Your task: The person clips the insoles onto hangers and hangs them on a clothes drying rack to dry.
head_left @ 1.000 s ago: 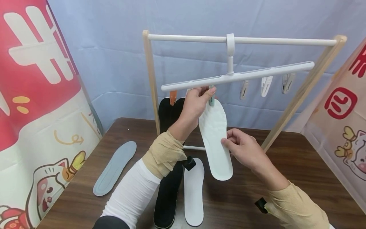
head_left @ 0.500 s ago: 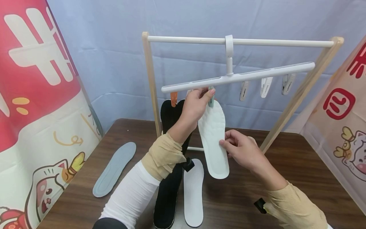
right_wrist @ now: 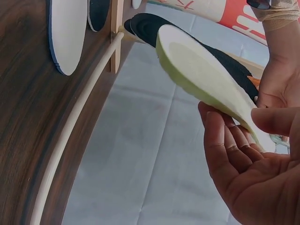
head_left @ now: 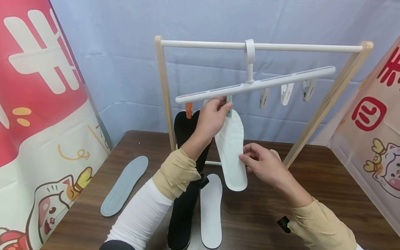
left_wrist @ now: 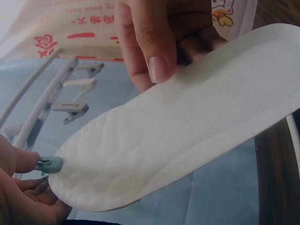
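Observation:
A white insole hangs toe up from a teal clip under the white hanger. My left hand pinches that clip between thumb and fingers; the left wrist view shows the clip at the insole's quilted end. Lower down, my right hand holds the insole's right edge, thumb on the front and fingers behind. Left of it, an orange clip bears black insoles, partly hidden by my left arm.
Several pale clips hang along the hanger's right side. The hanger tilts down leftward on a wooden-sided rack. On the brown table lie a grey-blue insole, a white insole and a black insole.
The held insole's lower end has moved slightly left and up, with my right hand following left. The hanger's right end and its pale clips have shifted slightly left. My left hand stays at the teal clip.

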Motion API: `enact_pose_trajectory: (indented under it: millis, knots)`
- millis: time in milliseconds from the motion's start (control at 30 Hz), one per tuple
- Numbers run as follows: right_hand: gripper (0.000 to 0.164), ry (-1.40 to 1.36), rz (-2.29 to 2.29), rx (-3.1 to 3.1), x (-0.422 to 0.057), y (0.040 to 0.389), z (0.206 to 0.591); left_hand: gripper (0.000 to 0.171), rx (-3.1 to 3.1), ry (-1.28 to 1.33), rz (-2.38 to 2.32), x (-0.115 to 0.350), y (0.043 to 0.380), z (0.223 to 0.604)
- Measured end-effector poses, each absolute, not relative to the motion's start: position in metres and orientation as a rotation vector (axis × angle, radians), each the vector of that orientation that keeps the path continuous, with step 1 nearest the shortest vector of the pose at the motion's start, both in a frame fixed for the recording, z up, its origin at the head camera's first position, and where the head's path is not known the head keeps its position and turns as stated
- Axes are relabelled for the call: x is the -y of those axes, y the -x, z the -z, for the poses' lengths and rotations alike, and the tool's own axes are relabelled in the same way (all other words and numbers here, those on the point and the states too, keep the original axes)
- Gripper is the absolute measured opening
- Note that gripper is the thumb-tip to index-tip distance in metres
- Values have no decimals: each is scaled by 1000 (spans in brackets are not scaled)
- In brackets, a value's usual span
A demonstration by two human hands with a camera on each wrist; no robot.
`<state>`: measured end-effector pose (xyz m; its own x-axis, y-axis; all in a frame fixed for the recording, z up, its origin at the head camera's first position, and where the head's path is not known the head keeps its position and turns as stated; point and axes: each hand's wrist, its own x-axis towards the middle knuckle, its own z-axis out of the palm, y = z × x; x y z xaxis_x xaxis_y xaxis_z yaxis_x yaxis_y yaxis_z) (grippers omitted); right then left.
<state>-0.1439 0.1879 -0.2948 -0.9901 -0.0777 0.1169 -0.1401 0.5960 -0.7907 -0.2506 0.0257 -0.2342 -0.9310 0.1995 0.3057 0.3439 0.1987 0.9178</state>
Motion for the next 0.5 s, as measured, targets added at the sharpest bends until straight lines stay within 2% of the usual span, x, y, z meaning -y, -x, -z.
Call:
enact_pose_trajectory:
  millis: [500]
  knots:
    - [23,-146,-1314,2804,-199,145,295,42,2351,577,1751,-19,254,240]
